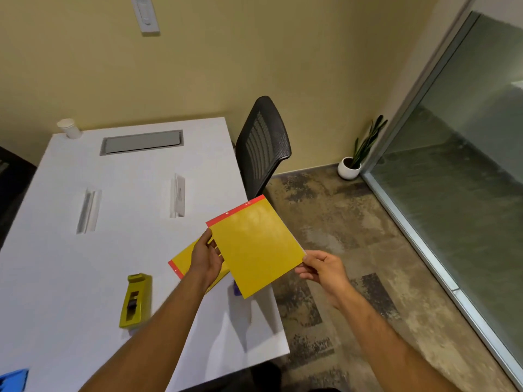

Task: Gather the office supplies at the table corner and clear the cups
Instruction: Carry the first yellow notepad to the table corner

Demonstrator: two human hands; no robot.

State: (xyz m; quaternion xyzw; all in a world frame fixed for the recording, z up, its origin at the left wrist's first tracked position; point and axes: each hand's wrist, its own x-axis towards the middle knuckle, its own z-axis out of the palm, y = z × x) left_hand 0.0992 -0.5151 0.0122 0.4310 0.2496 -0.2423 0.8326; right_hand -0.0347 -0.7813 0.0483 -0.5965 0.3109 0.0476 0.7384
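We are in an office meeting room: a white table (70,250) with a cable hatch (141,142) near its far edge, a black mesh chair (263,142), a frosted glass partition (458,154), patterned carpet (353,250), and a potted plant (353,159).

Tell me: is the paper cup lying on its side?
No, the paper cup stands upright at the far corner of the white table.
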